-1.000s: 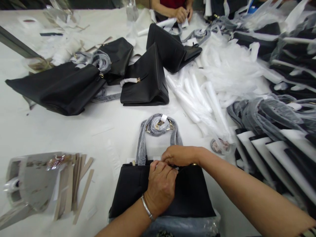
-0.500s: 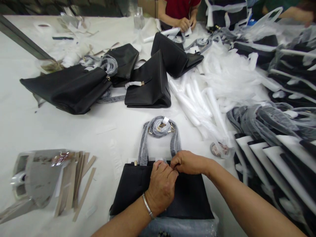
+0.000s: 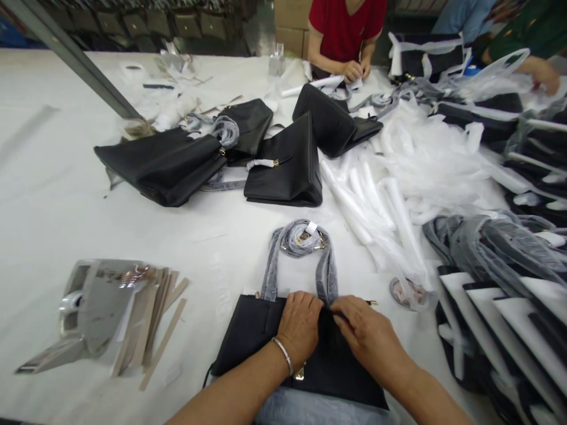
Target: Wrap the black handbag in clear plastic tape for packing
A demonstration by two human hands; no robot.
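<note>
A black handbag [image 3: 248,342] lies flat on the white table [image 3: 53,195] right in front of me. Its handles [image 3: 325,274] are wrapped in grey foam and point away from me. My left hand [image 3: 301,324], with a silver bangle on the wrist, rests on the bag's top edge with its fingers curled down over it. My right hand [image 3: 365,330] sits just beside it, fingers pinched at the same top edge near the right handle. What the fingers grip is hidden under them.
Several black handbags [image 3: 283,168] lie further up the table. White plastic sleeves [image 3: 398,177] are heaped at the right, with wrapped bags [image 3: 496,283] stacked beside them. Card strips and shiny packets [image 3: 110,307] lie at the left. A person in red [image 3: 348,35] works at the far side.
The view has tilted up and shifted left. My right hand has drawn back from across the bag's top to its right side; my left hand stays on the top edge.
</note>
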